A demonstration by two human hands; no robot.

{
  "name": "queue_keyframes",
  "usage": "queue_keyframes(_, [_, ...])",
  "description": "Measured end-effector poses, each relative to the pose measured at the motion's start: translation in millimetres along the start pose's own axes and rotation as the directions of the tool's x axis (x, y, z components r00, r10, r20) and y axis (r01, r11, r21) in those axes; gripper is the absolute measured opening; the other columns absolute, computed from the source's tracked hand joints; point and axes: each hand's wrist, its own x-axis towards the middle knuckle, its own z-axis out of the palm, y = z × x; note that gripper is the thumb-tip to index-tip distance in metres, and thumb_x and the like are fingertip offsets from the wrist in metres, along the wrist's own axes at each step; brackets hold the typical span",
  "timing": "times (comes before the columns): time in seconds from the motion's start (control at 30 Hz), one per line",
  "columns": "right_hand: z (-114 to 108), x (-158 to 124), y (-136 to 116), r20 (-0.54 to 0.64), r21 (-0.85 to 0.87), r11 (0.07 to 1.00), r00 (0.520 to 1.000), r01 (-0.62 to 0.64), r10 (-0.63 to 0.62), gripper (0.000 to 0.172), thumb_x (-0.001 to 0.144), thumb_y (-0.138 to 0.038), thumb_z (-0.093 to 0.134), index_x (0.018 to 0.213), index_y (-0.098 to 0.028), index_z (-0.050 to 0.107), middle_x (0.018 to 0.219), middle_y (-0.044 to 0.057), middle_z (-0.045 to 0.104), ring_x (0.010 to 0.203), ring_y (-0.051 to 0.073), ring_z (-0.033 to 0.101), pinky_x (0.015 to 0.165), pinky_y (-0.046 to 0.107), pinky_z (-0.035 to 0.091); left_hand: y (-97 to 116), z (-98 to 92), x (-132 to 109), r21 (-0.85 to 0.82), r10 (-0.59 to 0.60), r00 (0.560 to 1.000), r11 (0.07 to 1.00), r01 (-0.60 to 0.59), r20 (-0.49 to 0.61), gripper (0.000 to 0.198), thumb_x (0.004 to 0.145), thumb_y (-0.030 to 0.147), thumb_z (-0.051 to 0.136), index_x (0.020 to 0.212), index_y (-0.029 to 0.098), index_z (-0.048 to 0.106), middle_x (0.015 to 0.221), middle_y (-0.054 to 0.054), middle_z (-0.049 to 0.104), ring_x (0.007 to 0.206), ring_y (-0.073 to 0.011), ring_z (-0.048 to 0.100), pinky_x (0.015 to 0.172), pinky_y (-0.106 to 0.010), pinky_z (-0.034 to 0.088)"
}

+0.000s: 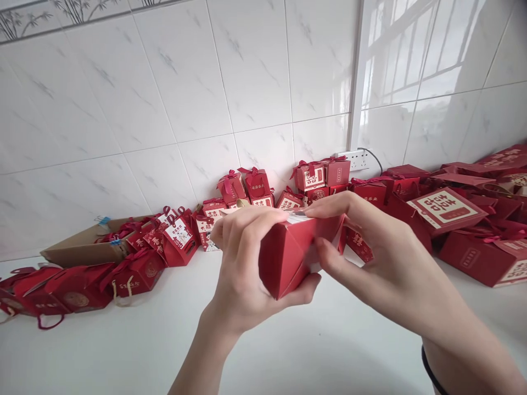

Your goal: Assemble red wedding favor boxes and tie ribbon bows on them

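Observation:
Above the white table, a small red gift box [284,252] is held up between both hands, its folded flaps facing me. My left hand [247,263] wraps round its left side, with the fingers over the top and the thumb along the lower edge. On the right, my right hand [366,247] pinches the box, fingers on the top edge and thumb against the flap side. A strip of white printed pattern shows on the top face. The far side of the box is hidden.
Red gift boxes [82,291] line the left, near an open cardboard box [69,244]. More ribboned boxes [255,184] stack against the tiled wall [197,93]. Larger red boxes [486,252] pile up at right. A power strip [358,159] sits behind on the white table [123,351].

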Motion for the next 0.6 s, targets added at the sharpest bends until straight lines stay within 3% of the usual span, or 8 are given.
queue_keyframes(0.17, [-2.7, 0.1, 4.7, 0.073, 0.058, 0.998, 0.997, -0.022, 0.017, 0.02, 0.079, -0.027, 0.062, 0.097, -0.022, 0.055, 0.094, 0.003, 0.063, 0.076, 0.017, 0.061, 0.059, 0.026, 0.051, 0.4, -1.1, 0.1, 0.012, -0.002, 1.0, 1.0, 0.001, 0.017, 0.069, 0.06, 0.036, 0.078, 0.119, 0.023, 0.043, 0.108, -0.009, 0.053, 0.105, -0.0279, 0.052, 0.087, -0.043, 0.046])
queue_keyframes(0.3, [-3.5, -1.6, 6.2, 0.062, 0.018, 1.0, 0.998, -0.018, 0.017, 0.025, 0.079, -0.035, 0.064, 0.098, -0.022, 0.055, 0.096, 0.004, 0.064, 0.082, 0.019, 0.061, 0.062, 0.028, 0.051, 2.0, -0.5, 0.3, 0.017, 0.009, 1.0, 1.0, -0.009, 0.017, 0.066, 0.063, 0.035, 0.077, 0.118, 0.023, 0.043, 0.107, -0.009, 0.053, 0.104, -0.0269, 0.052, 0.086, -0.042, 0.046])
queue_keyframes(0.6, [-2.3, -1.2, 2.6, 0.055, -0.012, 1.0, 0.998, -0.029, 0.03, 0.019, 0.08, -0.028, 0.062, 0.096, -0.021, 0.055, 0.087, 0.003, 0.063, 0.069, 0.016, 0.059, 0.056, 0.027, 0.049, 2.8, 0.2, 0.1, -0.014, -0.004, 0.999, 1.0, 0.005, 0.035, 0.066, 0.062, 0.033, 0.077, 0.118, 0.022, 0.043, 0.108, -0.009, 0.052, 0.104, -0.0266, 0.052, 0.085, -0.041, 0.046])
